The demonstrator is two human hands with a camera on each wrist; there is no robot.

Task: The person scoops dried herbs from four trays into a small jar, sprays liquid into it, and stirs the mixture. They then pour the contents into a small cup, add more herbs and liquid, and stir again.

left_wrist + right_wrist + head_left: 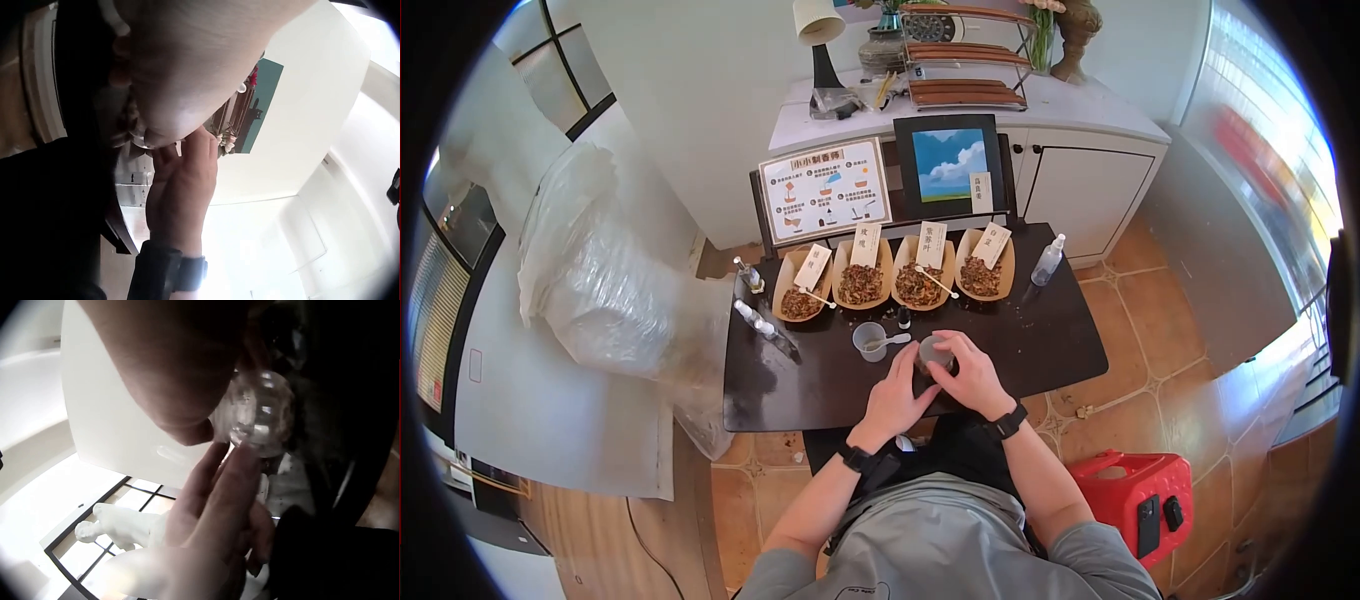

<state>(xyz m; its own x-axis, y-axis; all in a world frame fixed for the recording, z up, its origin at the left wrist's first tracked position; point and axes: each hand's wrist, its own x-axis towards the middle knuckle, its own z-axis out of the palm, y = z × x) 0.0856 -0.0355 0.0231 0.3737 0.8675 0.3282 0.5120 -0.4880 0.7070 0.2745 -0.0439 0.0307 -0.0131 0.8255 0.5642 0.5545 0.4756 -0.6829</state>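
The left hand (895,402) and right hand (977,380) have their fingers curled round a clear cup (936,353), which is between them. It looks light, smooth and maybe slippery, so hold both sides gently.

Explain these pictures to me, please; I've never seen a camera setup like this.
There is no robot here: a person works with two bare hands. The widest picture comes from a camera on the head, looking down; the other two come from cameras on the left and right wrists, and look sideways past the hands.

On the dark table stand four paper trays of dried, chopped material with labels, a clear plastic cup with a white spoon in it, and a spray bottle on the right.

The left hand and right hand both grip a small clear vessel. Its contents are too unclear to tell.
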